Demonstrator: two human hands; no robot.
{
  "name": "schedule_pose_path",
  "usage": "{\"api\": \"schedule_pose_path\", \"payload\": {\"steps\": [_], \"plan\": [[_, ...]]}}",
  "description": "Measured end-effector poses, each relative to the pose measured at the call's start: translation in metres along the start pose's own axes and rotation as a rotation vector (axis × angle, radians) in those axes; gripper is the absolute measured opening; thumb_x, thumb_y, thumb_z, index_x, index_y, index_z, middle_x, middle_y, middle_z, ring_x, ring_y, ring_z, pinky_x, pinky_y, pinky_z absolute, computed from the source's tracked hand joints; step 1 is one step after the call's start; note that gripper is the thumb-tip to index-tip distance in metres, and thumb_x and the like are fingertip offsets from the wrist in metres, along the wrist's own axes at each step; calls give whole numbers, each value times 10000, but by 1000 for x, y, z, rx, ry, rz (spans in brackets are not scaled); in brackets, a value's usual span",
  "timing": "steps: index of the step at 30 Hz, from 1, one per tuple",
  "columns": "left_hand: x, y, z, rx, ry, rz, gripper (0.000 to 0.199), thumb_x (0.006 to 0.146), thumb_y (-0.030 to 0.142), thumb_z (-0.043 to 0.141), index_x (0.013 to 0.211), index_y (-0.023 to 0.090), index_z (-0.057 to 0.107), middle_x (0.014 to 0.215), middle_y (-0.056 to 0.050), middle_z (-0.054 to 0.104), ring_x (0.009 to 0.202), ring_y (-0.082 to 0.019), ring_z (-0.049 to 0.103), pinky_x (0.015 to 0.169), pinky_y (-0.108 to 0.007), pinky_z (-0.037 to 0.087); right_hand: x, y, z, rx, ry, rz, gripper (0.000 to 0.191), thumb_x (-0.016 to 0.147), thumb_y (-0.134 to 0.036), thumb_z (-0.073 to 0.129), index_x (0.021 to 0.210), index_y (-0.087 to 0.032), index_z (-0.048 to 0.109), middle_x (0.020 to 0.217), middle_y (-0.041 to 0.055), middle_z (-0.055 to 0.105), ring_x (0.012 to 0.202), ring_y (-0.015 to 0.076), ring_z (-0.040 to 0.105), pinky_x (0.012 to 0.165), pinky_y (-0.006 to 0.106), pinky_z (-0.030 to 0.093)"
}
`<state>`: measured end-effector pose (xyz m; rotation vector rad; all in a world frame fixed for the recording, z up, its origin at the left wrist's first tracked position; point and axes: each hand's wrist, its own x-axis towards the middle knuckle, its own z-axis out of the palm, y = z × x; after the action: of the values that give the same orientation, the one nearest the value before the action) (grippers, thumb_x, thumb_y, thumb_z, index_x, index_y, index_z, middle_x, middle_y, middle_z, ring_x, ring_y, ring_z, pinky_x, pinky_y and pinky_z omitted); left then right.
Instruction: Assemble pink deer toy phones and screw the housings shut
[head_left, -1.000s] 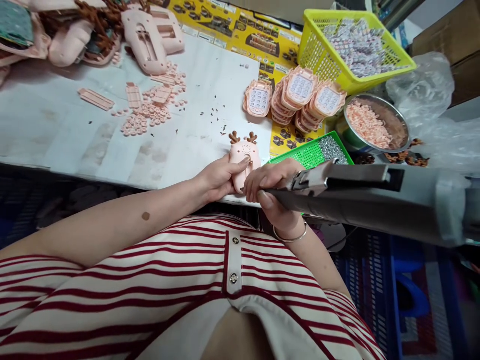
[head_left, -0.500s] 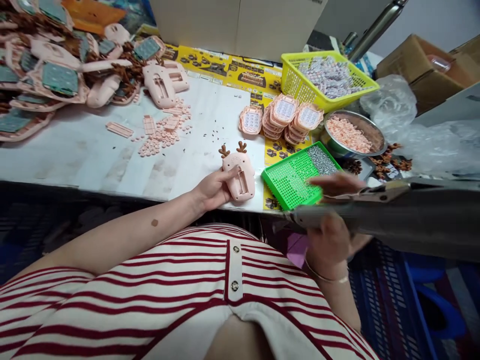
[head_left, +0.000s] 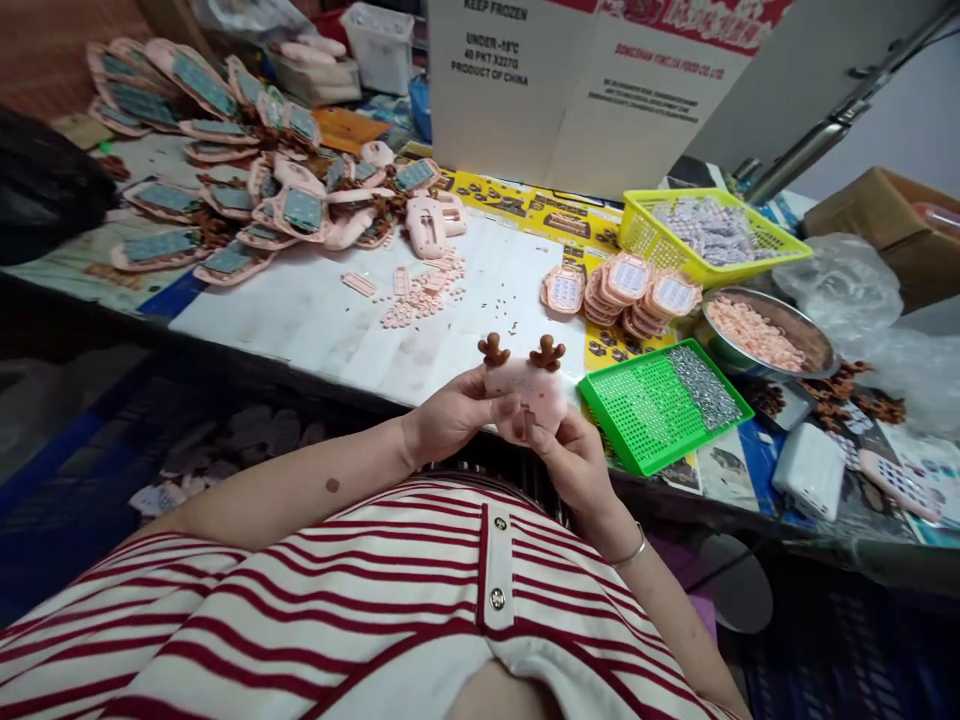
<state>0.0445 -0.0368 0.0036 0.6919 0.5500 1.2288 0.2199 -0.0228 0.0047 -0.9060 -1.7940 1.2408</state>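
The long grey tool that was grasped in the right hand (head_left: 574, 465) a second ago, and was seen blurred beside it half a second ago, has been let go. The near right side of the antlered pink casing (head_left: 529, 382) is now gripped by that hand, so the casing, last held by the left hand (head_left: 457, 415) alone, is held by both. Its back, earlier shown nearly full, has been tilted and is seen foreshortened. The green tray (head_left: 626, 400) has been left uncovered. With the view shifted, printed lettering on the far carton (head_left: 510, 110) has been revealed.
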Motion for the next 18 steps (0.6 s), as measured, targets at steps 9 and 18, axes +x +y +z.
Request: {"api": "schedule_pose_path", "payload": {"steps": [9,18], "plan": [[-8,12,-23,104,137,3,510,587,449,963,970,150,810,1071,-116,771,1048,-282,682,982,-429,501,12,1,23,288,-45,241,447,714,-582,840,998,-250,745,922,10,758,825,157,659,845,323,581],[-7,24,-32,37,195,108,410,589,355,970,925,177,815,1055,-93,782,1079,-302,701,1009,-447,519,37,20,24,97,-185,157,512,781,-628,762,1122,-249,718,1077,73,780,962,219,724,903,410,613]]}}
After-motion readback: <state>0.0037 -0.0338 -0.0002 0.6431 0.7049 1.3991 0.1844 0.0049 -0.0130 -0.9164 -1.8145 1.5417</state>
